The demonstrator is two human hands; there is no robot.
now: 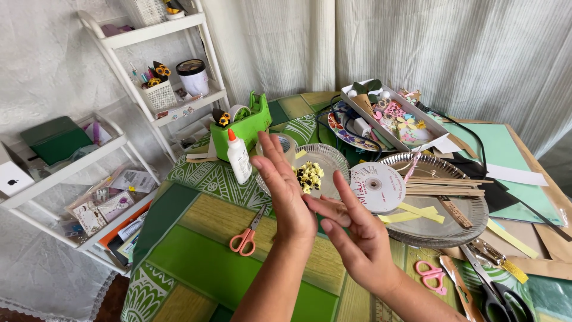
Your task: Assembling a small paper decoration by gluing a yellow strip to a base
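Both hands are raised above the table (196, 262), fingers extended, gripping nothing. Left hand (286, 191) stands upright, palm right; right hand (357, 232) tilts toward it, fingertips touching its palm. Behind them sits a clear bowl (330, 156) of yellow flowers (310, 176). Orange scissors (245, 237) lie left.

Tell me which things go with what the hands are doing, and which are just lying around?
In use:
left hand and right hand, rubbing a thin wooden stick between them
small paper flowers in the clear dish just behind

Lying about:
orange scissors
glue bottle
green tape holder
pink scissors
ribbon reel
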